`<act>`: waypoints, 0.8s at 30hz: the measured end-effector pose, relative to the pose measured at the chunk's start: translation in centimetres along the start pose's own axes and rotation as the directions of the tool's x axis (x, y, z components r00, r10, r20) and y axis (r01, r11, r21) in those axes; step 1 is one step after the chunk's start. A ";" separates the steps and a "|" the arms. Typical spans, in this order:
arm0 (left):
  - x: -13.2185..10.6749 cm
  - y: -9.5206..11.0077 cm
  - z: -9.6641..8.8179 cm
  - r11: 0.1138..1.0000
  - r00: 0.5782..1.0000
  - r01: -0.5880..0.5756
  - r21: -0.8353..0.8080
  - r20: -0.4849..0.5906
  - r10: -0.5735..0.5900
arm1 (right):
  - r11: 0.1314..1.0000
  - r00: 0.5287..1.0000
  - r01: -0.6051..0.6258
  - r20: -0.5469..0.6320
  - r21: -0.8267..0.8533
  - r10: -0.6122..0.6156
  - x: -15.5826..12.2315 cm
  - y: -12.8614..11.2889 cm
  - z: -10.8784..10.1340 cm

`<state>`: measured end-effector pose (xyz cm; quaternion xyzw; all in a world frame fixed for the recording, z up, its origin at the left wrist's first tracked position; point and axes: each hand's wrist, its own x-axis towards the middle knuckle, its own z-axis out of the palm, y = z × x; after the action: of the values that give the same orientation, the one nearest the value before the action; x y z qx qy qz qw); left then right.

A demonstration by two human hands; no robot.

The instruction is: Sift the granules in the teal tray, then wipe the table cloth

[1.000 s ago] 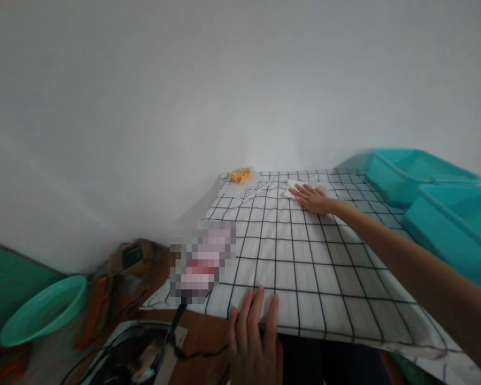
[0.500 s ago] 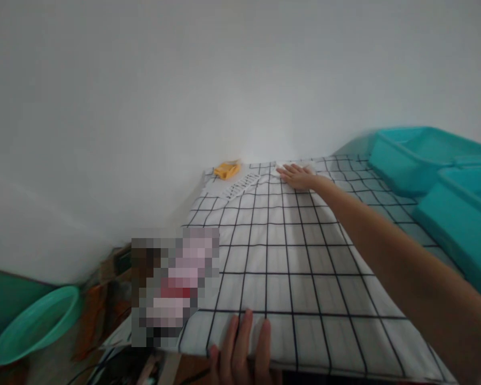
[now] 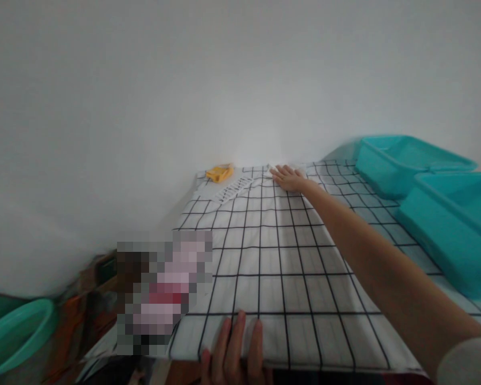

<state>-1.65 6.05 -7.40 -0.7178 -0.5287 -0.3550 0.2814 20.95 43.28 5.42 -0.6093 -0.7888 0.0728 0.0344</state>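
At the far end of the table, my right hand (image 3: 287, 178) lies flat with fingers stretched out. It presses on a crumpled white cloth or tissue (image 3: 271, 170), mostly covered by the hand. Beneath spreads a white tablecloth with black grid lines (image 3: 272, 235). My left hand (image 3: 234, 353) rests on the near edge of this tablecloth, fingers apart and pointing forward; its palm is out of sight below the edge. Left of my right hand lies a yellow packet or folded item (image 3: 219, 174), beside a white slatted strip (image 3: 233, 190).
Two turquoise plastic tubs (image 3: 409, 155) stand along the right side of the table. A pale wall (image 3: 240, 80) closes off the far side. On the floor at left is a green basin (image 3: 24, 334) near boxes. A pinkish blurred-out patch (image 3: 172, 283) covers the table's left edge.
The view has turned slightly right, so most things appear shifted left. My right hand stays flat on the white cloth, and my left hand keeps its place at the near edge.
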 end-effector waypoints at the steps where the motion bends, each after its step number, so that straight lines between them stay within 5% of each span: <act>1: 0.3 0.3 -0.2 1.000 1.000 0.015 0.000 0.006 -0.015 | 1.000 1.000 -0.001 0.004 0.002 0.001 -0.6 -0.1 -0.1; 10: 1.6 2.6 -1.3 0.990 0.989 0.132 -0.047 0.074 -0.128 | 1.000 1.000 0.008 -0.009 -0.001 -0.008 -9.4 0.0 -3.0; 15: 1.7 2.9 -1.3 0.987 0.988 0.155 -0.046 0.034 -0.154 | 0.966 0.972 0.233 -0.001 0.110 -0.235 -20.2 -4.7 -4.9; 20: 2.0 2.7 -1.6 0.991 0.992 0.122 -0.048 0.040 -0.120 | 0.790 0.816 0.535 0.058 0.298 -0.575 -33.5 -9.2 -2.4; 24: 2.4 2.7 -2.4 0.987 0.987 0.149 -0.065 0.075 -0.144 | 0.779 0.786 0.549 0.128 0.304 -0.605 -34.9 -9.7 0.6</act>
<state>0.94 4.80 -4.11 -0.6986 -0.5766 -0.3678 0.2105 20.48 7.11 7.53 -0.3154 -0.9210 0.2241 0.0448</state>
